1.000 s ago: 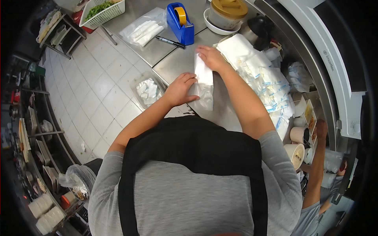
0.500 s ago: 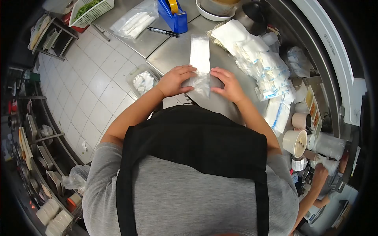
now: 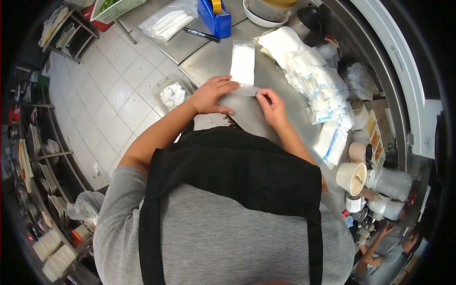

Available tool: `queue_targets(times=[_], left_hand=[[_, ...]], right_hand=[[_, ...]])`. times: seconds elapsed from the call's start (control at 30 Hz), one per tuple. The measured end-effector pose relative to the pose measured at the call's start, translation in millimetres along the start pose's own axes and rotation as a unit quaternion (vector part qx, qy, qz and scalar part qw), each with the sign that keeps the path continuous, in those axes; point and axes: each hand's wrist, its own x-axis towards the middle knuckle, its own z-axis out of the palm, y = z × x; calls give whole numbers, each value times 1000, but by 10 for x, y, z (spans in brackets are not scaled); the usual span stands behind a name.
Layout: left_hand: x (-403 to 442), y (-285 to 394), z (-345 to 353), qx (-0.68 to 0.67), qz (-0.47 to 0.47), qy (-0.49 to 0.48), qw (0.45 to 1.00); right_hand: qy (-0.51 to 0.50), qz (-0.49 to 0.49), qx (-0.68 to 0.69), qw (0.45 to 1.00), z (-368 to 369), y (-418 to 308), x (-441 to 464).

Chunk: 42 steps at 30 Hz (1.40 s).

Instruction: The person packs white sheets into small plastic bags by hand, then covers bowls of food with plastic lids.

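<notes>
A narrow clear plastic bag [image 3: 248, 90] with a flat white packet [image 3: 242, 65] inside lies on the steel counter. Its lower flap is folded up towards the packet. My left hand [image 3: 216, 96] rests its outstretched fingers at the flap's left end, with the thumb spread apart. At the right end, my right hand [image 3: 271, 108] pinches the flap's edge between thumb and fingers. A pile of white packets with blue print [image 3: 327, 92] lies to the right of my right hand.
A black marker [image 3: 201, 34] and a blue tape dispenser [image 3: 216, 21] are beyond my hands, beside a bag of white rolls [image 3: 171, 21]. At left stands a plastic tub [image 3: 159, 95] holding white packets. Another person [image 3: 387, 254] is at lower right.
The bag's loose lower end, spread flat before, is now folded upward. My right hand has gone from spread fingers to a pinch. My left hand stays nearly in place.
</notes>
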Motion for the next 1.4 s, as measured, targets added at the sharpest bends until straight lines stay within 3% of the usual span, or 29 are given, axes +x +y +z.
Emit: queue_targets(times=[0.07, 0.17, 0.33, 0.47, 0.57, 0.6, 0.7, 0.73, 0.83, 0.87, 0.97, 1.0, 1.1, 1.27, 1.4], left_hand=[[12, -41, 52, -24, -28, 43, 998], [60, -142, 215, 11, -63, 110, 992], [141, -51, 242, -48, -188, 165, 967], [149, -40, 256, -85, -210, 186, 956], [159, -9, 207, -82, -237, 168, 953], [164, 5, 198, -89, -242, 169, 951], [171, 19, 188, -100, -248, 171, 948], [168, 12, 198, -98, -244, 172, 949], [166, -18, 233, -96, -252, 165, 949], [160, -37, 231, -94, -259, 163, 947], [144, -42, 236, -119, -262, 174, 942], [140, -32, 224, -112, -260, 170, 944], [170, -9, 198, -101, -259, 174, 945], [246, -15, 220, -98, -275, 204, 934], [342, 10, 220, -101, -327, 211, 916]], right_hand=[[9, 154, 82, 985, 13, 13, 54], [17, 163, 135, 977, 42, 58, 167], [86, -43, -42, 994, 106, -334, 218], [37, -64, -101, 992, 134, 105, 256], [74, 101, 218, 968, 98, 251, 297], [93, 61, 224, 968, 44, 168, 315], [63, -74, -11, 995, 54, -261, 352], [10, -66, -56, 996, 78, -98, 388], [-18, 68, 97, 993, 84, -166, 694], [39, 82, 232, 968, 77, -261, 815], [36, 30, 325, 945, -167, -448, 1021], [-38, 36, 316, 947, -252, -457, 994], [-173, 40, -4, 984, -277, -307, 741], [-53, -2, -33, 998, 80, 31, 421], [21, 60, -63, 996, 199, 209, 466]])
